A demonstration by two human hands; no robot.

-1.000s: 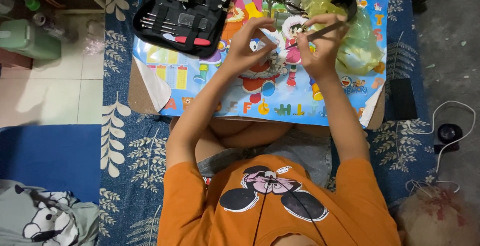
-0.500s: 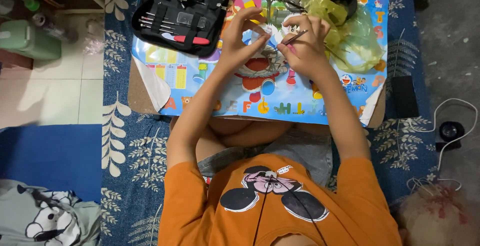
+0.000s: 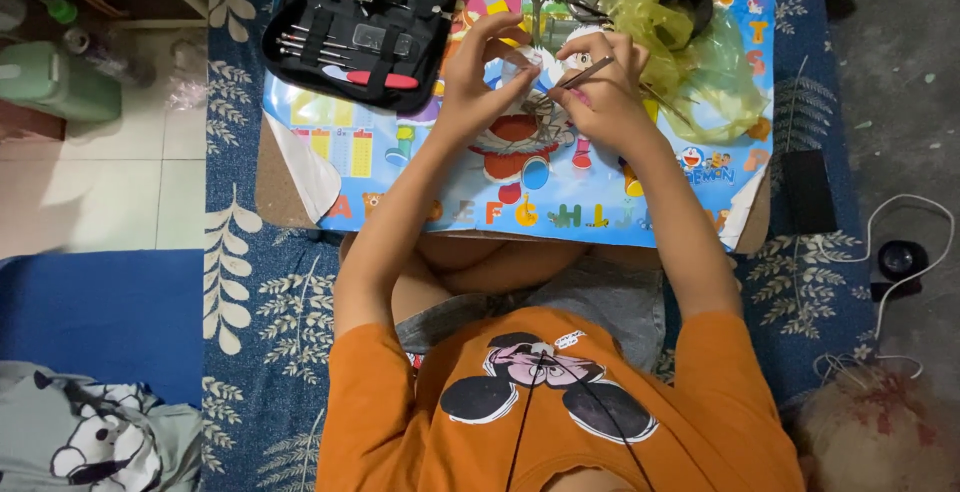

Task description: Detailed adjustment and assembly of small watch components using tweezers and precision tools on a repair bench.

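We are pinching a small, light, fiddly part (image 3: 520, 70) in our left hand (image 3: 480, 72), our right hand (image 3: 605, 92) clamping a thin stiff tool (image 3: 585, 73) mid-shaft.

1. Tool case (image 3: 362, 22) is lying on the mat's (image 3: 640, 207) far left corner.
2. Plastic bag (image 3: 700, 52) is sitting far right.
3. Both hands (image 3: 480, 77) (image 3: 600, 102) are hovering between them, mid-mat.

Open black tool case (image 3: 365, 27) sits up-left of the hands, crumpled yellow plastic bag (image 3: 700, 47) just right of them, green jug (image 3: 55, 82) way off left, white cable (image 3: 900, 262) far right on the floor.
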